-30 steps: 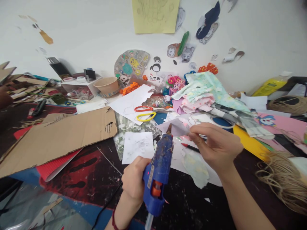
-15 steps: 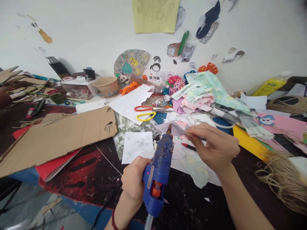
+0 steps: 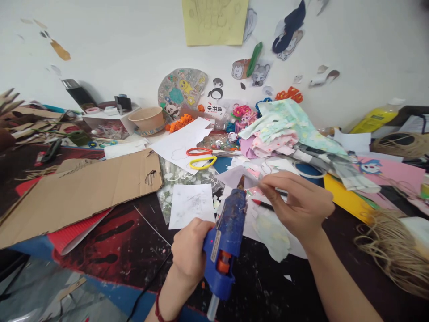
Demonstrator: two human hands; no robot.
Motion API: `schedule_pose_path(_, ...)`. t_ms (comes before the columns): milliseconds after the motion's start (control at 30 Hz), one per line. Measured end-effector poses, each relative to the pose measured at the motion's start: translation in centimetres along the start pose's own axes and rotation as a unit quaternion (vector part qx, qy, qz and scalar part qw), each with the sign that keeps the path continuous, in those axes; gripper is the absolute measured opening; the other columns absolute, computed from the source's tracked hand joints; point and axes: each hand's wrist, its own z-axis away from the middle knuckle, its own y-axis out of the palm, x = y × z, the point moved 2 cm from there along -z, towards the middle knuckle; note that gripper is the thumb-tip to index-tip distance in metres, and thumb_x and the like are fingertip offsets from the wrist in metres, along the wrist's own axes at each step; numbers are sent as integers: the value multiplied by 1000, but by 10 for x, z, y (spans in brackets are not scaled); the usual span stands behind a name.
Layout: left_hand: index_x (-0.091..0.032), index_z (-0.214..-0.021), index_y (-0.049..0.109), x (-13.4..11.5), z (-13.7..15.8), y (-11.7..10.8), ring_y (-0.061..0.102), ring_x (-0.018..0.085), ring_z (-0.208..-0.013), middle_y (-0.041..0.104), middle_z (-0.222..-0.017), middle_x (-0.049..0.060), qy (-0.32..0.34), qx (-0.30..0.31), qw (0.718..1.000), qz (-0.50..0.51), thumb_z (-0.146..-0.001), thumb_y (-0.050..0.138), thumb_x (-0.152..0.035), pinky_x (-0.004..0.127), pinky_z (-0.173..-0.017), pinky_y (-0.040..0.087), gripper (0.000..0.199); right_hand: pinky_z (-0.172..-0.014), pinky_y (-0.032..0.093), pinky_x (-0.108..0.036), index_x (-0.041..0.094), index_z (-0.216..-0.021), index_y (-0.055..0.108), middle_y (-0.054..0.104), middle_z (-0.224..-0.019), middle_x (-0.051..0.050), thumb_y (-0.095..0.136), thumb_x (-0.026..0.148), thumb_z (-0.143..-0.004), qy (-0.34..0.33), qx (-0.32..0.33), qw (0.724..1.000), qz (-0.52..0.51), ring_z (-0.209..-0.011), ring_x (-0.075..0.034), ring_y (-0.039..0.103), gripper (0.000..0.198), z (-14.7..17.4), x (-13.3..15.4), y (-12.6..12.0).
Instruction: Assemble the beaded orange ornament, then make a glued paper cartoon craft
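Wrapped round the handle of a blue hot glue gun [image 3: 231, 223] is my left hand [image 3: 191, 248]; a clear glue stick [image 3: 213, 307] sticks out of the gun's rear. My right hand [image 3: 298, 203] pinches the right corner of a small piece of white paper [image 3: 233, 175] between thumb and fingers. The gun's nozzle lies over this paper, close to my right fingertips; whether it touches the paper I cannot tell. Below, a white square sheet with grey smudges [image 3: 191, 205] and a pale green patterned scrap [image 3: 273, 235] lie on the dark table.
Scissors with red and yellow handles [image 3: 203, 162] lie beyond the gun. A cardboard sheet [image 3: 94, 190] covers the left side, over red corrugated paper [image 3: 75, 230]. At right are a twine bundle [image 3: 392, 250] and yellow card [image 3: 345, 197]. Fabric scraps [image 3: 295, 129] are heaped at the back.
The glue gun's nozzle has shifted right along the paper, towards my right fingers, and the gun has moved slightly right. My right hand keeps its pinch nearly unmoved.
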Motion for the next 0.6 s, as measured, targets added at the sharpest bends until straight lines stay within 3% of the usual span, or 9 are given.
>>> schedule_pose_path(433, -26, -80, 70, 12, 4, 12, 62, 16, -74, 67, -73, 0, 118, 4, 991, -54, -79, 47, -7, 22, -75, 45, 30, -53, 50, -23, 22, -78, 66, 68, -65, 2, 69, 13, -87, 13, -18, 999, 36, -56, -12, 63, 13, -1, 0, -4)
schedule_pose_path(600, -27, -82, 70, 18, 0, 14, 62, 15, -71, 66, -73, 0, 128, 6, 991, -32, -78, 48, -9, 22, -71, 45, 29, -54, 50, -25, 23, -78, 66, 68, -66, 2, 69, 16, -88, 15, -24, 999, 39, -58, -13, 64, 13, -2, -1, -5)
